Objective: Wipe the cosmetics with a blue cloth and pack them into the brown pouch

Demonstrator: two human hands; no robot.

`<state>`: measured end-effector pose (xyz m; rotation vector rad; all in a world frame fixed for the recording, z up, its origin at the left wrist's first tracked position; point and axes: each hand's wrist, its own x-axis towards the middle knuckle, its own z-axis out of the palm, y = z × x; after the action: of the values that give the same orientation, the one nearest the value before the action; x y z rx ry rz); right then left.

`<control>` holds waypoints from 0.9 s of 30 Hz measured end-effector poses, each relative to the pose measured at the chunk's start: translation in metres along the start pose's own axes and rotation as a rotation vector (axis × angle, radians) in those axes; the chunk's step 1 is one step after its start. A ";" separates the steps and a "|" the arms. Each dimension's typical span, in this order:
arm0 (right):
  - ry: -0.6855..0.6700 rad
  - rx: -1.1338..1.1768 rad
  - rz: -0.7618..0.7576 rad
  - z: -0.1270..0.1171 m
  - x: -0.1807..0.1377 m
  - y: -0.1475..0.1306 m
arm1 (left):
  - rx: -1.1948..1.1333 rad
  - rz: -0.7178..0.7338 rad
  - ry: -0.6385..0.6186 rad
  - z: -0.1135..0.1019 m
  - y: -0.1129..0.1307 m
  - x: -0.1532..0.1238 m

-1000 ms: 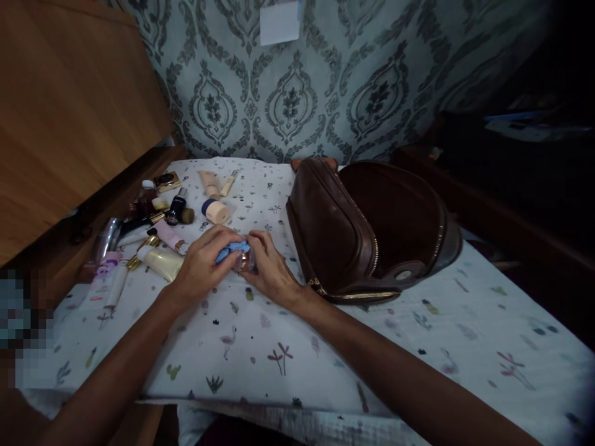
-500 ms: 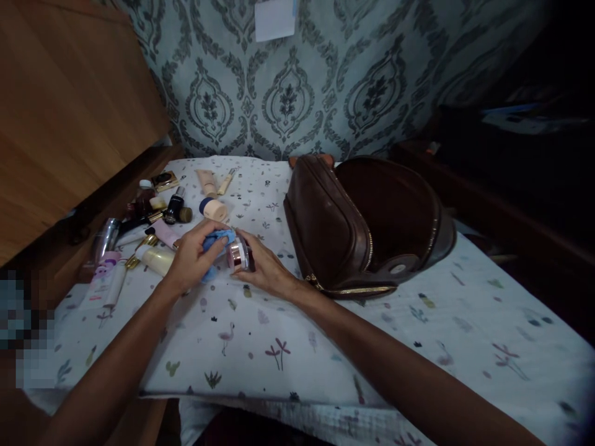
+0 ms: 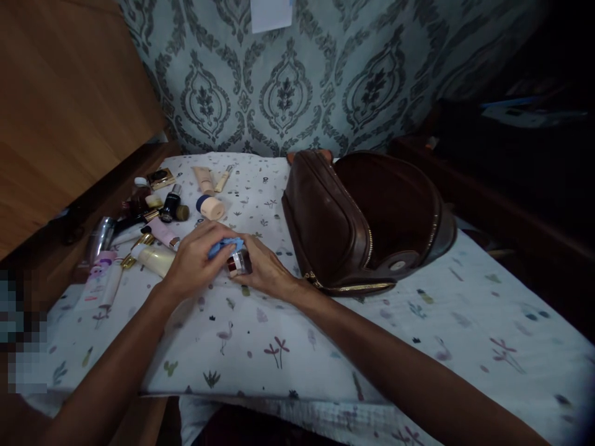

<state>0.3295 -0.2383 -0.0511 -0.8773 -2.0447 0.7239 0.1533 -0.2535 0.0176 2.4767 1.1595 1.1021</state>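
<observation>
My left hand (image 3: 198, 257) is closed on a blue cloth (image 3: 225, 246), which is pressed against the top of a small cosmetic jar (image 3: 238, 264). The jar has a shiny, dark reddish band and a clear rim. My right hand (image 3: 264, 266) wraps round the jar from the right and holds it just above the table; its far side is hidden by my fingers. Close to my left hand lie a pale yellow tube (image 3: 153, 259) and a pink tube (image 3: 163, 233). Behind both hands is a beige jar with a dark blue lid (image 3: 211, 207).
An unzipped brown leather bag (image 3: 320, 217) stands at the right on the patterned cloth (image 3: 307, 371). More cosmetics lie at the left, among them a dark bottle (image 3: 171, 203), a gold compact (image 3: 160, 178) and a beige tube (image 3: 203, 179). A wooden panel (image 3: 79, 93) rises at the left edge.
The blue cloth has shifted from the jar's left side onto its top, with my left hand moving slightly right. The jar has turned a little in my right hand.
</observation>
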 end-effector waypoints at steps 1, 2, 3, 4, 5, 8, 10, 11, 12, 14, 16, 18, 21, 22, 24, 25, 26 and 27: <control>-0.010 -0.011 0.003 0.000 0.000 0.000 | -0.012 -0.074 -0.003 -0.001 -0.003 0.000; -0.023 -0.012 0.013 0.000 0.000 -0.001 | -0.030 -0.149 -0.008 -0.002 -0.007 0.000; -0.036 -0.004 0.024 -0.001 0.000 -0.001 | -0.057 -0.219 -0.013 -0.002 -0.010 -0.001; -0.050 0.012 0.035 -0.002 0.000 -0.002 | -0.089 -0.281 -0.013 -0.002 -0.013 -0.001; -0.062 0.036 0.047 -0.002 0.000 -0.002 | -0.122 -0.334 -0.009 -0.002 -0.016 -0.001; -0.072 0.106 0.092 -0.004 -0.001 -0.004 | -0.191 -0.427 0.009 0.001 -0.020 -0.002; -0.040 0.088 0.131 -0.005 -0.003 -0.006 | -0.216 -0.435 0.016 0.002 -0.019 -0.002; -0.013 0.058 0.148 -0.006 -0.004 -0.007 | -0.227 -0.429 0.014 0.002 -0.018 -0.002; 0.013 0.023 0.160 -0.006 -0.005 -0.009 | -0.237 -0.420 0.014 0.002 -0.017 -0.001; 0.063 -0.043 0.175 -0.007 -0.007 -0.012 | -0.253 -0.400 0.012 0.001 -0.014 0.000; 0.099 -0.089 0.184 -0.007 -0.009 -0.017 | -0.268 -0.382 0.005 0.001 -0.011 0.001; 0.114 -0.123 0.199 -0.006 -0.010 -0.022 | -0.286 -0.362 -0.006 0.001 -0.008 0.001; 0.111 -0.164 0.252 -0.002 -0.011 -0.031 | -0.299 -0.329 -0.028 0.001 -0.004 0.002; 0.113 -0.174 0.270 -0.001 -0.011 -0.034 | -0.298 -0.322 -0.028 0.001 -0.004 0.002; 0.123 -0.186 0.274 0.000 -0.012 -0.038 | -0.293 -0.331 -0.008 0.001 -0.004 0.002; 0.130 -0.187 0.256 0.000 -0.013 -0.039 | -0.291 -0.351 0.008 0.001 -0.005 0.002; 0.136 -0.184 0.233 -0.001 -0.014 -0.040 | -0.291 -0.378 0.021 0.002 -0.007 0.002; 0.142 -0.176 0.208 -0.002 -0.015 -0.041 | -0.296 -0.409 0.027 0.002 -0.008 0.002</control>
<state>0.3247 -0.2743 -0.0264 -1.2209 -1.9303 0.5785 0.1506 -0.2460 0.0135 1.9009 1.3232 1.0946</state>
